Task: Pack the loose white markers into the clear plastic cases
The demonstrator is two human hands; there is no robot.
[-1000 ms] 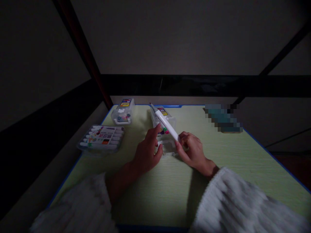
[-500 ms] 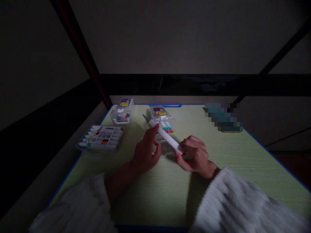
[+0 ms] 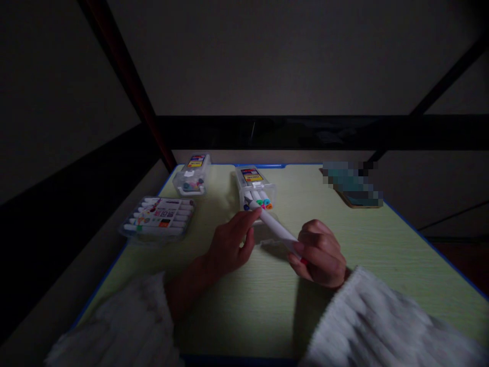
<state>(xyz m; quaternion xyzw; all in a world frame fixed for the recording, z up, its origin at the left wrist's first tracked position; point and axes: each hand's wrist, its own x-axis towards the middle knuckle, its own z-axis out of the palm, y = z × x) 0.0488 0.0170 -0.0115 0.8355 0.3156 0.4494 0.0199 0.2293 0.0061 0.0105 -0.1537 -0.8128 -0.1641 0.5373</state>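
Observation:
A white marker (image 3: 277, 227) slants over the table, its grey tapered tip pointing up and left and a bit of red at its lower end. My right hand (image 3: 321, 255) is closed round the red end. Near the tip, the fingers of my left hand (image 3: 229, 244) are closed on the barrel. Just behind the tip stands a clear plastic marker case (image 3: 254, 178), its front open, with several white markers showing coloured ends. Its clear flap (image 3: 267, 234) lies on the table below the marker, partly hidden by my left hand.
A flat clear case of markers (image 3: 158, 219) lies at the left table edge. Behind it stands another clear case (image 3: 193, 176) with a carry handle. A phone-like object (image 3: 353, 191), blurred out, lies at the back right of the blue-edged table (image 3: 367, 239).
The marker has moved down and right in my hands, so its tip now lies in front of the case's open end. My right hand has shifted right and slightly nearer.

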